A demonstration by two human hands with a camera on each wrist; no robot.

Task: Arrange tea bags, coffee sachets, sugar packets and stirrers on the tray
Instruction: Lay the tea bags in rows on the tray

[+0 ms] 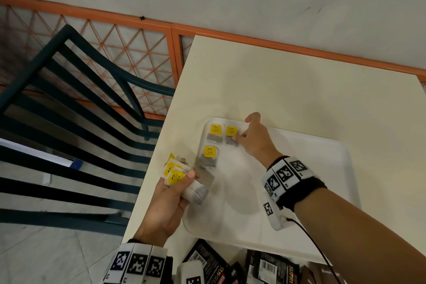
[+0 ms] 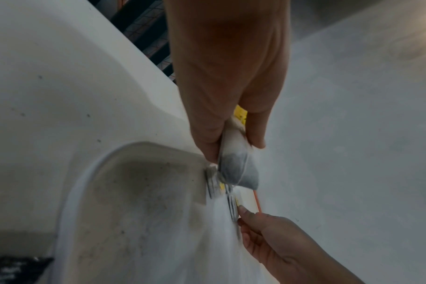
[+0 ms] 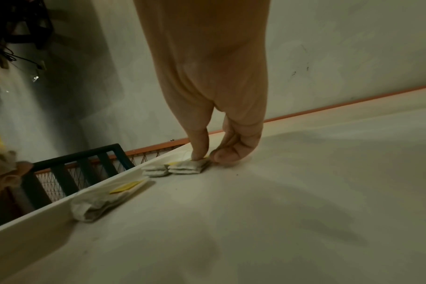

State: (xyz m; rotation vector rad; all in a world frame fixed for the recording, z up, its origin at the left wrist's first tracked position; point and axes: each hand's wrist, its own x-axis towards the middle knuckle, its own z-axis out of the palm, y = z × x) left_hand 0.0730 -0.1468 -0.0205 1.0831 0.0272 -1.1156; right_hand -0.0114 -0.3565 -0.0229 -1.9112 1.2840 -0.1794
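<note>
A white tray (image 1: 299, 159) lies on the cream table (image 1: 276, 76). Three tea bags with yellow tags sit in its far left corner: one (image 1: 216, 132) by the rim, a second (image 1: 230, 135) beside it, a third (image 1: 208, 157) nearer me. My right hand (image 1: 237, 138) pinches the second tea bag (image 3: 187, 168), thumb on top and curled index finger at its edge. My left hand (image 1: 178, 177) hovers over the tray's left rim (image 2: 85, 173) and grips a bundle of several tea bags (image 1: 200, 191), also seen in the left wrist view (image 2: 238, 169).
Dark coffee sachets (image 1: 207, 263) lie in a heap at the table's near edge, more of them (image 1: 272, 267) to the right. A dark green chair (image 1: 80, 99) stands left of the table, in front of an orange mesh railing (image 1: 138, 57).
</note>
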